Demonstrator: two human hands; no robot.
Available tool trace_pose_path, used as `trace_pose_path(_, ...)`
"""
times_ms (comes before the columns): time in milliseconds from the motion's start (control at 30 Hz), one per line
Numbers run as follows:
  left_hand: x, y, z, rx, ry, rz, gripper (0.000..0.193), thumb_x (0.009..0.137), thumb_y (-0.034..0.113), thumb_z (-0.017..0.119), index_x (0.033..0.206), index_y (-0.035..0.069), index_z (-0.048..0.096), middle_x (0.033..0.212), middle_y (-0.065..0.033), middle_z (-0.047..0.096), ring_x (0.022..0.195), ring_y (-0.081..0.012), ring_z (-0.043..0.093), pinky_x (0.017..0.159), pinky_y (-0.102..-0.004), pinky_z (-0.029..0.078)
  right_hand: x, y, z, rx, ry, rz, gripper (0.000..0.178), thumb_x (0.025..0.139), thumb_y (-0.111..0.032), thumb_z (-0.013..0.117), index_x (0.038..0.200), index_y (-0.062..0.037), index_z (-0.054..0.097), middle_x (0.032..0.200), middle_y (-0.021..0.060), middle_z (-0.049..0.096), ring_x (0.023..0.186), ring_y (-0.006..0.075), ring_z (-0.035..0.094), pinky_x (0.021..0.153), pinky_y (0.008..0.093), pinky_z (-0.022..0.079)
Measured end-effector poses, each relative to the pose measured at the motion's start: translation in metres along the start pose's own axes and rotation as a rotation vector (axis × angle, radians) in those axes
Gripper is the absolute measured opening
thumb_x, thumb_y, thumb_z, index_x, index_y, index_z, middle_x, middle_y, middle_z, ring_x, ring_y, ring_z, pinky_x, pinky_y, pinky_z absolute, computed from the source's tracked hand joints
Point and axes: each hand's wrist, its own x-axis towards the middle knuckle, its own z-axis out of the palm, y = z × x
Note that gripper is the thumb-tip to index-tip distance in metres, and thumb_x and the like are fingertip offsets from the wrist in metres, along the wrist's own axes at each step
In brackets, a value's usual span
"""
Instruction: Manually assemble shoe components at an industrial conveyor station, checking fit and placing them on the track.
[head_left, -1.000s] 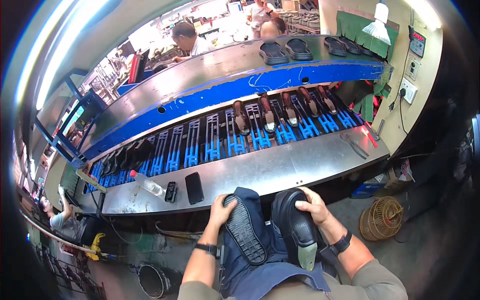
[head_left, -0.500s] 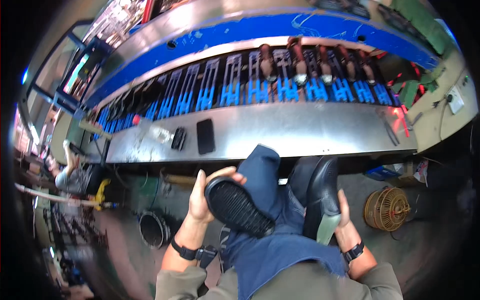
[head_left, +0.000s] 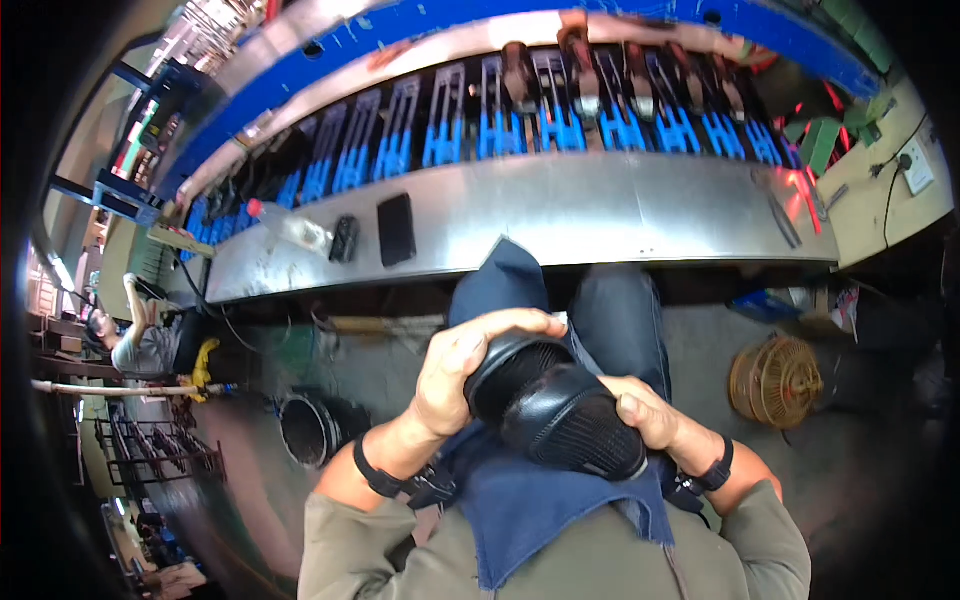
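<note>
Above my lap, two black shoes are held close together, one overlapping the other. My left hand (head_left: 443, 372) is wrapped around the left black shoe (head_left: 492, 388), thumb side along its upper edge. My right hand (head_left: 645, 412) grips the right black shoe (head_left: 560, 420), which lies in front of the left one and partly covers it. Ribbed dark surfaces show on both. Fingertips of both hands are partly hidden behind the shoes. A dark blue apron (head_left: 540, 520) lies beneath them over my lap.
Ahead runs a metal bench (head_left: 560, 210) holding a black phone (head_left: 396, 230), a clear bottle (head_left: 290, 228) and pliers-like tools (head_left: 785, 222). Behind it stand blue racks (head_left: 500, 135) with several brown shoes (head_left: 585, 80). A round wicker-like fan (head_left: 775, 382) and a black bin (head_left: 308, 432) stand on the floor; another person (head_left: 150, 340) sits far left.
Both hands have come together at the middle, bringing the shoes from apart to overlapping. The right shoe has turned, its pale green part now out of sight. The bench sits higher in the picture.
</note>
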Motion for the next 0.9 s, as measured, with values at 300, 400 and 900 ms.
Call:
trace_pose_path(300, -0.008, 0.024, 0.015, 0.126, -0.064, -0.076, 0.072, 0.097, 0.051, 0.035, 0.122, -0.010, 0.063, 0.126, -0.0305, 0.064, 0.120, -0.0410, 0.062, 0.108, -0.0497, 0.045, -0.005, 0.005, 0.011, -0.006, 0.106, -0.100, 0.066, 0.098, -0.061, 0.042, 0.104, 0.0021, 0.059, 0.084, 0.0058, 0.058, 0.079, 0.0150, 0.055, 0.071, 0.0320, 0.044)
trace_pose_path(400, -0.013, 0.026, 0.017, 0.127, -0.053, -0.068, 0.071, 0.096, 0.050, 0.035, 0.122, -0.011, 0.063, 0.126, -0.0307, 0.064, 0.121, -0.0407, 0.061, 0.109, -0.0495, 0.044, -0.006, 0.008, 0.013, -0.038, 0.110, -0.094, 0.064, 0.099, -0.061, 0.041, 0.100, 0.0004, 0.058, 0.078, 0.0029, 0.051, 0.073, 0.0136, 0.047, 0.065, 0.0316, 0.040)
trace_pose_path(900, -0.019, 0.031, 0.021, 0.180, -0.048, -0.076, 0.076, 0.094, 0.053, 0.037, 0.122, -0.013, 0.062, 0.128, -0.0305, 0.064, 0.121, -0.0391, 0.061, 0.109, -0.0470, 0.044, -0.005, 0.010, 0.020, -0.014, 0.133, -0.084, 0.060, 0.102, -0.055, 0.042, 0.108, 0.0007, 0.062, 0.076, -0.0001, 0.053, 0.069, 0.0109, 0.048, 0.063, 0.0287, 0.041)
